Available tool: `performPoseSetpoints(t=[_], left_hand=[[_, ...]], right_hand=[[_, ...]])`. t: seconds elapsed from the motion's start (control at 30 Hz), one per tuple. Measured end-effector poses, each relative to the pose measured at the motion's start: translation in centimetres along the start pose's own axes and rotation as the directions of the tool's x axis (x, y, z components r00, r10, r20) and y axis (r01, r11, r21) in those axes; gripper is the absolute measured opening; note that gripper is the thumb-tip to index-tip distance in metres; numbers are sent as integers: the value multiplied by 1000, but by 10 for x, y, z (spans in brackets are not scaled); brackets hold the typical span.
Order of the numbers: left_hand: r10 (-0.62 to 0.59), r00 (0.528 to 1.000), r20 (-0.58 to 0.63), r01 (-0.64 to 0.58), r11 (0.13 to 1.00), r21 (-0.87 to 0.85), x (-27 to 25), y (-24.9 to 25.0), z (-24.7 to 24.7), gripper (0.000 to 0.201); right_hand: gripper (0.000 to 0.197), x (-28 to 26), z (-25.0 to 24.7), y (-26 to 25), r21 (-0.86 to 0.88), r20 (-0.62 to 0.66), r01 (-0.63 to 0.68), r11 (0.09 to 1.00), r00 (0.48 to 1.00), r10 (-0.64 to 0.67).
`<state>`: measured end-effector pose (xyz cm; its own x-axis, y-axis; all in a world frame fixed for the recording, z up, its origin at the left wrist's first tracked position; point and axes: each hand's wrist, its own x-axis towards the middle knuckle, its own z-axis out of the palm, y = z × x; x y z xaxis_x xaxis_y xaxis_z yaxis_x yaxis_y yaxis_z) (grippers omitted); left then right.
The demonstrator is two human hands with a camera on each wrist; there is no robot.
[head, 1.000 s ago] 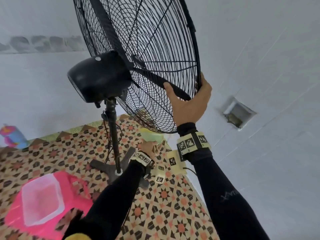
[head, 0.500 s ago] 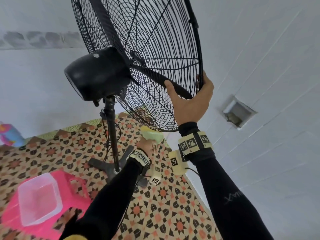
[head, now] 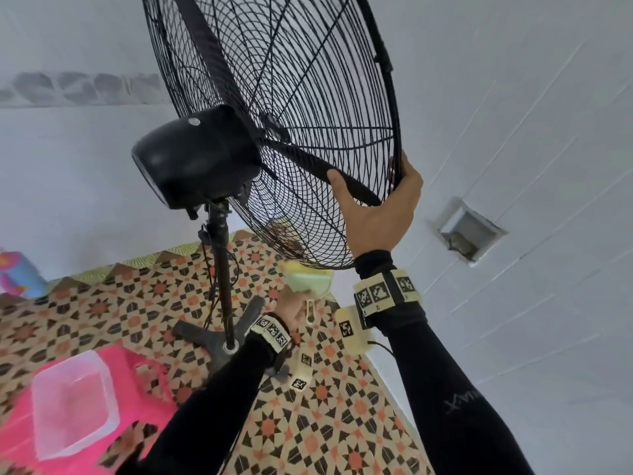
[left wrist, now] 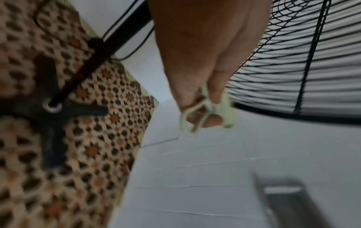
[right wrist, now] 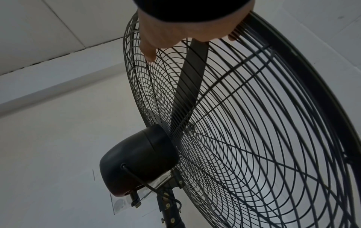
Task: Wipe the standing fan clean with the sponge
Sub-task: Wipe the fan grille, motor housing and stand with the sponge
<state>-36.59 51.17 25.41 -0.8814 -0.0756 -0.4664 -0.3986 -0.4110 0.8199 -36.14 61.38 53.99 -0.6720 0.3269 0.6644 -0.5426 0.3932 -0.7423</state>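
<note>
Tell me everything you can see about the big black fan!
The fan is tall and black, seemingly metal. Its round wire cage has thin rings and spokes, with a dark blade inside. A rounded motor housing sits behind it on a thin pole rising from flat feet on the patterned floor. A cord hangs along the pole. The right hand holds the cage's rim; the left hand holds a green sponge just under it.

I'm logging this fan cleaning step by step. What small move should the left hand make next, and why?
Probably raise the sponge the short way up onto the grille. The left hand holds it just under the cage's lowest edge, seemingly not pressed on, while the right hand grips the rim, steadying the fan.
</note>
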Motion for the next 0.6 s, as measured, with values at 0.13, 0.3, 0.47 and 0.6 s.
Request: performPoseSetpoints(t=[0.13, 0.3, 0.47, 0.6], left_hand=[[-11, 999, 31, 13, 998, -64, -26, 7, -13, 58], [-5, 999, 49, 10, 994, -105, -25, 31, 6, 53], [27, 986, 166, -28, 1000, 3, -66, 32, 8, 39], [139, 988, -70, -115, 956, 269, -69, 47, -5, 52]], right_hand=[[93, -1, 5, 1, -5, -12, 9, 1000, 1000, -9], [93, 1, 1, 1, -7, -1, -1, 1000, 1000, 1], [94, 2, 3, -3, -22, 6, -7, 1000, 1000, 7], [93, -2, -3, -2, -21, 25, -13, 1000, 1000, 13]])
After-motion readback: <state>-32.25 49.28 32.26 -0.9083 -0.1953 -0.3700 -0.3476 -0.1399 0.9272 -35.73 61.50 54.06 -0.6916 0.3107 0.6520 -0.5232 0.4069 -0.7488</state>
